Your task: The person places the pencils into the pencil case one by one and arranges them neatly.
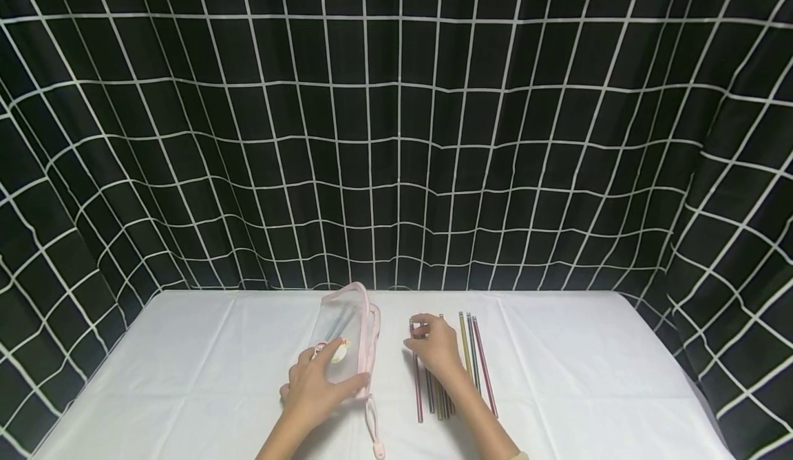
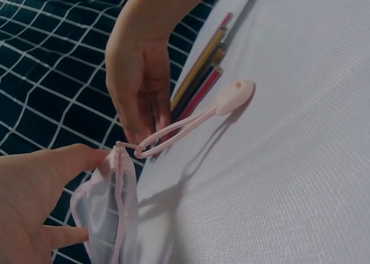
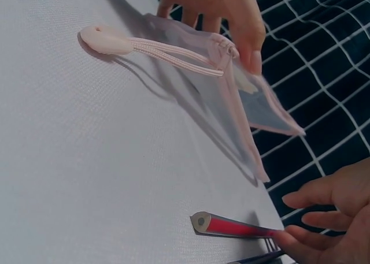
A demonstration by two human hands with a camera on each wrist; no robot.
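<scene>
A see-through mesh pouch (image 1: 366, 339) with pink edging lies left of centre, its zip side gaping. My left hand (image 1: 312, 388) holds the pouch, thumb at the near corner of its opening and fingers on its printed side. Long thin bluish shapes show faintly inside it. To the right, my right hand (image 1: 436, 346) reaches over several pencils, its fingers loosely bent. In the right wrist view its fingertips touch the far part of a red pencil (image 3: 231, 226), with the thumb apart. The pencil's blunt end shows pale wood and a grey core.
A pink cord (image 2: 179, 128) with a toggle (image 2: 236, 96) hangs from the pouch's near corner onto the white cloth (image 1: 557, 377). Yellow, dark and red pencils (image 1: 484, 367) lie right of my right hand. A black curtain with a white grid (image 1: 396, 136) stands behind the table.
</scene>
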